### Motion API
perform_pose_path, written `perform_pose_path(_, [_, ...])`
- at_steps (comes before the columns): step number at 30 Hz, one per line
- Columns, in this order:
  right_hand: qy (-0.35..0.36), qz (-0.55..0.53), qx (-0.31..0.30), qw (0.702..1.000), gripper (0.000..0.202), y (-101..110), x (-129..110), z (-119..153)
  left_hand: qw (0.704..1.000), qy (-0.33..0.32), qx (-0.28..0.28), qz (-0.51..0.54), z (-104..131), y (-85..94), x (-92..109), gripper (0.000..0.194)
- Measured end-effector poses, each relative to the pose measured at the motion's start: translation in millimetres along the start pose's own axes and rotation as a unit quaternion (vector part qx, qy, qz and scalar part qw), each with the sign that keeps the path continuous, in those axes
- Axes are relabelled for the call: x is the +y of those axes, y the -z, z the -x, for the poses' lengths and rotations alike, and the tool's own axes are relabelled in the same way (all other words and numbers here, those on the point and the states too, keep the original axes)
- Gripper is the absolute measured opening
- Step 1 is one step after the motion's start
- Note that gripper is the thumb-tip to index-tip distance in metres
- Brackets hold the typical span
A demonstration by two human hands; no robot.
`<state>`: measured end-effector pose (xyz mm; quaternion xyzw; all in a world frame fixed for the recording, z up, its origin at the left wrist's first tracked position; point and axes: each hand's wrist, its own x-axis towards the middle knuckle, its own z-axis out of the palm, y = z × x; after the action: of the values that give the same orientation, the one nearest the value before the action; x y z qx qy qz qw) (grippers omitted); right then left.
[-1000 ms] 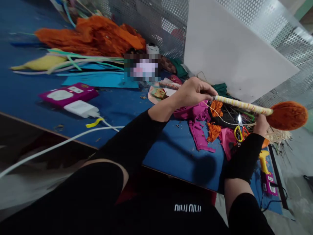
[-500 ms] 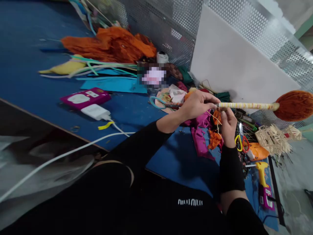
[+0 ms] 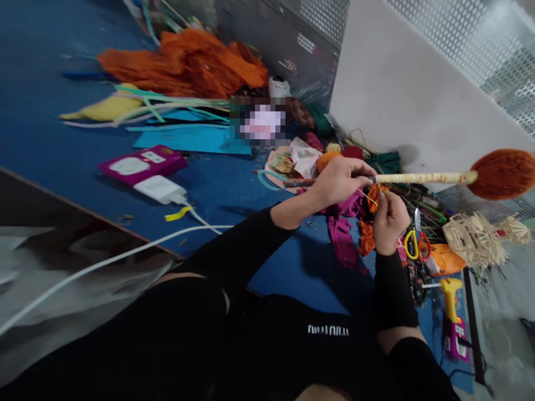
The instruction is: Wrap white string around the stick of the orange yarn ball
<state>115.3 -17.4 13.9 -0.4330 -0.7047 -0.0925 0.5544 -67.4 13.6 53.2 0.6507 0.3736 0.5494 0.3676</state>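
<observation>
My left hand is closed round a long stick, near where its pale yellow wrapping begins. The wrapped part runs right to a rust-orange fuzzy ball. The darker part of the stick shows left of my left hand. Just below the stick, my right hand pinches a thin pale strand that runs up to the fingers of my left hand. Magenta fabric and orange scraps lie on the table under the hands.
Scissors and a yellow glue gun lie at the right of the blue table. A purple power strip with a white plug is at left. Orange cloth lies behind. A white board stands at the back.
My right hand has moved slightly down and away from the stick, with the strand now stretched between the hands. My left hand keeps its hold on the stick. The view has shifted slightly.
</observation>
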Motion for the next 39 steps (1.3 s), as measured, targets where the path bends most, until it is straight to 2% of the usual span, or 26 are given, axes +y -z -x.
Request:
perform_pose_path(3, [0.030,0.002,0.001,1.000,0.033,1.1,-5.6,-1.8,0.999,0.009,0.013,-0.027,1.9,-2.6,-1.7,0.016])
perform_pose_path(6, [0.061,0.004,-0.011,0.998,0.033,5.5,-14.3,-5.1,0.999,0.015,0.004,-0.041,4.8,-5.7,-1.7,0.018])
perform_pose_path(9, [0.118,0.056,-0.032,0.991,0.035,11.1,-17.5,-8.9,0.997,0.013,0.001,-0.072,7.6,-6.3,0.9,0.019])
perform_pose_path(14, [0.220,0.210,-0.068,0.950,0.037,18.3,-14.4,-15.9,0.984,0.018,-0.005,-0.177,10.4,-5.3,8.5,0.023])
perform_pose_path(18, [0.270,0.254,-0.054,0.927,0.039,21.4,-12.8,-20.1,0.969,0.019,-0.016,-0.245,14.1,-8.1,16.8,0.025])
perform_pose_path(21, [0.230,0.255,-0.049,0.938,0.042,22.8,-6.4,-22.1,0.955,0.008,-0.034,-0.293,18.1,-11.7,21.2,0.027])
perform_pose_path(23, [0.186,0.230,-0.066,0.953,0.041,24.2,0.0,-24.0,0.942,-0.010,-0.053,-0.330,20.3,-13.9,21.3,0.029])
perform_pose_path(26, [0.110,0.153,-0.131,0.973,0.031,28.5,7.7,-29.0,0.921,-0.039,-0.078,-0.378,21.9,-15.7,17.1,0.029])
perform_pose_path(29, [0.048,0.090,-0.184,0.978,0.020,34.0,10.7,-35.2,0.919,-0.060,-0.082,-0.382,22.4,-15.6,12.6,0.027])
perform_pose_path(34, [0.014,0.058,-0.208,0.976,0.013,39.8,10.7,-41.2,0.920,-0.060,-0.095,-0.374,24.7,-14.8,13.7,0.030])
perform_pose_path(39, [0.000,0.034,-0.226,0.973,0.016,41.3,10.2,-42.3,0.915,-0.067,-0.106,-0.384,27.1,-14.7,16.2,0.033])
